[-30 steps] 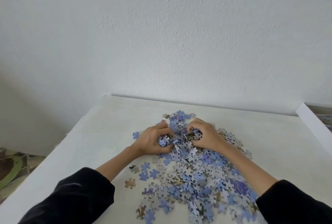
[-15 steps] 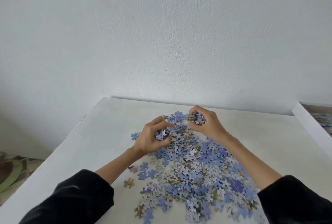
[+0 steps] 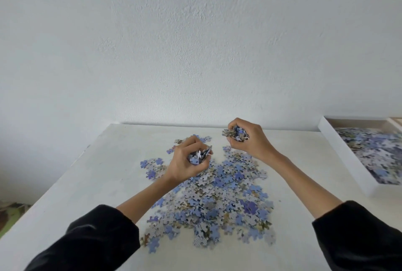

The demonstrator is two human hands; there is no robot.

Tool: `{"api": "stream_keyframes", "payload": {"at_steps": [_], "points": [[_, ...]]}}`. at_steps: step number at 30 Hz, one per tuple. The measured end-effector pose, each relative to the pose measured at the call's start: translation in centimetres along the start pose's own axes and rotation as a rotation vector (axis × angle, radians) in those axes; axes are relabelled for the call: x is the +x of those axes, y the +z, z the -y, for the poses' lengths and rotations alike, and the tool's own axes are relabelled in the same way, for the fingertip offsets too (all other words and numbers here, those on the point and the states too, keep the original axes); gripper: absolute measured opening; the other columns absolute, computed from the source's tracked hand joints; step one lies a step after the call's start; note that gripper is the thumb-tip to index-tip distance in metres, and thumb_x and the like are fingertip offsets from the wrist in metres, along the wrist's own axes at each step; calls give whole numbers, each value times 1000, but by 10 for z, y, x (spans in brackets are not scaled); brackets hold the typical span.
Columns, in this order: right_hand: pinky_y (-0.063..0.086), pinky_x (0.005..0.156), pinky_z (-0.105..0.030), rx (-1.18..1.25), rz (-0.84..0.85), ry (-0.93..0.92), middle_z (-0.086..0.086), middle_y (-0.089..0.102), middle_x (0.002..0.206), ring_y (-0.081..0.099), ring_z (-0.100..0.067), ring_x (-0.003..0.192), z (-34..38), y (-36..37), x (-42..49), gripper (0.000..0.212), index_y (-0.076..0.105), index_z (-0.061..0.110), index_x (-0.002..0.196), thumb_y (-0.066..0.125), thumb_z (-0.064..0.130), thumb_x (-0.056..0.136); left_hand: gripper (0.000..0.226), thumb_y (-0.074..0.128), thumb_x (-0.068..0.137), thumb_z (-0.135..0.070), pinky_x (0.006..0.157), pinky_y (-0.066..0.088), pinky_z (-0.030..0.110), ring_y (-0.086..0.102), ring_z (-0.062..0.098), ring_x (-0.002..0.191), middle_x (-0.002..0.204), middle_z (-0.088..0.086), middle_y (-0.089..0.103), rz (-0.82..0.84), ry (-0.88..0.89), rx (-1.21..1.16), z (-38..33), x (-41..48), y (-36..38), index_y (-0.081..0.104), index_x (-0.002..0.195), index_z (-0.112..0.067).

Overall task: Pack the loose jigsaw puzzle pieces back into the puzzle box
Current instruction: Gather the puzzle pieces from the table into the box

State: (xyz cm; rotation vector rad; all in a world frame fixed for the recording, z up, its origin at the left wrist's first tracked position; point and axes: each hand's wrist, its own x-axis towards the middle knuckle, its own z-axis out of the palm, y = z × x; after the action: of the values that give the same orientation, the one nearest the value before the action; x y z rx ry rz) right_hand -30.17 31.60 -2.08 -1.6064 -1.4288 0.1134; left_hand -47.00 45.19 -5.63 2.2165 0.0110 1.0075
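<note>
A handful of pieces is clenched in each fist, left hand (image 3: 187, 163) and right hand (image 3: 250, 138), above the loose pile (image 3: 217, 196) on the table (image 3: 97, 172). Puzzle box (image 3: 345, 157) sits far right, partly filled.

Soft even daylight, faint shadows, wide-angle edge distortion, slight blur

Bare table (image 3: 295, 151) lies open between the right hand (image 3: 250, 140) and the puzzle box (image 3: 345, 157); only the box's low white near wall stands across that way.
</note>
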Motion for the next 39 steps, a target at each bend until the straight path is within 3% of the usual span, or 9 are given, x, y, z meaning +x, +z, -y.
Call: {"api": "stream_keyframes", "payload": {"at_steps": [6,11,16,19,24,29,35,37,39], "points": [[45,53,-35,-44,-49,2,-3,56,74,49,-22,64,2,-52,-19,15,54,16,83,64,5,79,14,65,78,-17,55,46,37,54,16,65,79,1,55,54,54,-18,-33,27,42,69,83,-5],[43,30,-38,-112,-100,49,-1,56,74,45,-13,58,-8,-113,-43,17,53,21,83,62,7,79,12,64,78,-15,58,47,37,56,20,66,81,1,56,91,101,-70,-63,56,93,69,83,-6],[50,45,-41,-188,-133,106,-1,58,77,52,-23,65,-36,-180,-70,27,50,36,80,63,12,79,12,65,76,-13,61,49,32,59,16,68,82,2,55,116,159,-91,-87,84,160,69,85,-7],[45,60,-26,-205,-146,134,0,59,77,49,-10,64,-54,-216,-84,22,53,23,83,66,6,78,12,66,74,-13,62,48,26,57,13,67,81,4,55,123,173,-98,-99,97,200,69,84,-6],[34,62,-8,-249,-153,168,6,56,77,48,4,66,-83,-264,-102,18,55,14,87,67,4,79,14,67,74,-14,62,44,19,55,11,67,82,3,55,153,183,-123,-117,111,265,68,84,-5],[33,61,-11,-288,-153,200,7,55,79,46,2,66,-115,-296,-114,15,56,10,91,67,7,80,15,71,75,-12,64,42,19,54,16,69,82,9,56,188,216,-116,-124,130,316,66,85,-2],[36,61,-33,-331,-142,298,-4,61,82,54,-33,70,-168,-321,-127,18,53,26,91,68,27,81,16,72,73,-8,66,38,18,47,12,68,80,7,54,264,234,-101,-124,152,362,67,88,-3],[35,63,-26,-309,-120,323,-5,62,84,55,-29,71,-180,-324,-129,17,55,23,92,67,28,82,19,69,76,-16,69,41,19,49,11,73,85,6,55,334,220,-74,-120,156,374,67,92,-6],[35,67,-7,-267,-64,364,0,62,93,57,-9,81,-187,-324,-130,16,58,18,95,66,25,82,26,69,78,-24,73,45,25,54,15,85,99,5,56,415,191,-2,-118,157,383,65,101,-13]]}}
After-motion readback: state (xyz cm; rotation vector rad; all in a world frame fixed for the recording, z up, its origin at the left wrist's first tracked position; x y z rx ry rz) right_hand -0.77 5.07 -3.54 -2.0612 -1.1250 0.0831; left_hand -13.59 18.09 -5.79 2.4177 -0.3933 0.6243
